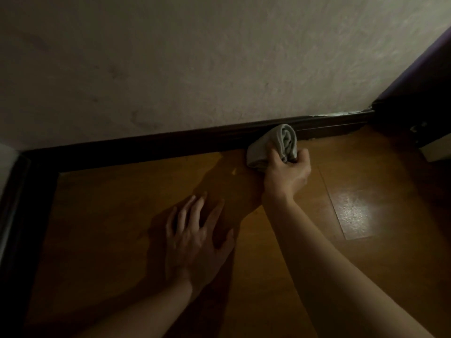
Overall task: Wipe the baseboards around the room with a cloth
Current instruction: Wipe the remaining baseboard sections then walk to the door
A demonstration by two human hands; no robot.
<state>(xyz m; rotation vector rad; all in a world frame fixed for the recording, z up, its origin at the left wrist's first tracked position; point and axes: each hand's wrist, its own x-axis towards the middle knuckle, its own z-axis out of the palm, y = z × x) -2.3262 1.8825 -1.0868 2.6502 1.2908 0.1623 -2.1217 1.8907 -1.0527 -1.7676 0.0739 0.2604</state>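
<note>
The right forearm [341, 276] is cut off at the bottom edge. The left hand [197, 237] lies flat on the wooden floor [109, 228], fingers spread and relaxed. The right hand [285, 175] grips a bunched grey cloth [271, 147] against the dark baseboard [170, 143] under the pale wall [195, 57], hiding that stretch. A dark shape [415, 89] at the right is too dim to identify.

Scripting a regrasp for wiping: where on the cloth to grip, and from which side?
Grip the bunched near end of the cloth, coming from the room side, just above the floor, as the right hand does. Its far side sits against the baseboard, so that side is blocked, and the rolled folds make a thick wad to close around.
</note>
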